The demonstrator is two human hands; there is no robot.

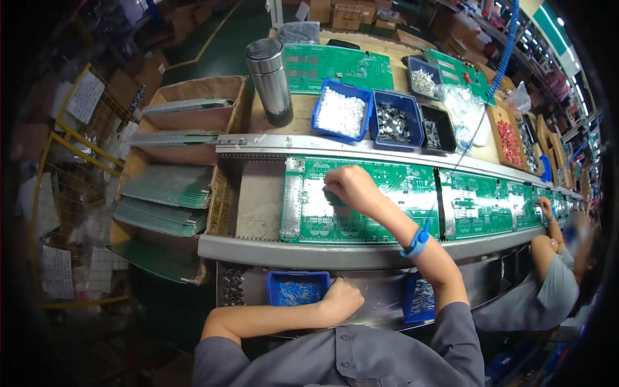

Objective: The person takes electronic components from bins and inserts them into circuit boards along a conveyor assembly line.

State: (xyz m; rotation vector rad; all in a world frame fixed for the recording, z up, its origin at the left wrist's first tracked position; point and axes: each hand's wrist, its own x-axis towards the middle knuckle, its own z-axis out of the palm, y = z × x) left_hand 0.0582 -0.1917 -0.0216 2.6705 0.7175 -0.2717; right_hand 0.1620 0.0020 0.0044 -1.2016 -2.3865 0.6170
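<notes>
My right hand (353, 187), with a blue wrist strap (416, 243) behind it, is over the left part of a green circuit board (406, 177). Its fingers are pinched together and point down at the board; whatever they hold is too small or hidden to name. My left hand (343, 302) rests curled at the right edge of a blue bin (299, 276) of small blue leaded components (300, 293). Its fingers are closed and turned away, so anything in them is hidden. More green boards (483, 201) continue along the line to the right.
A cardboard box (174, 90) of stacked boards stands at left. Behind the rail (309, 143) are a steel flask (269, 84), a bin of white parts (342, 114) and a bin of dark parts (394, 122). A co-worker's hand (545, 208) works at far right.
</notes>
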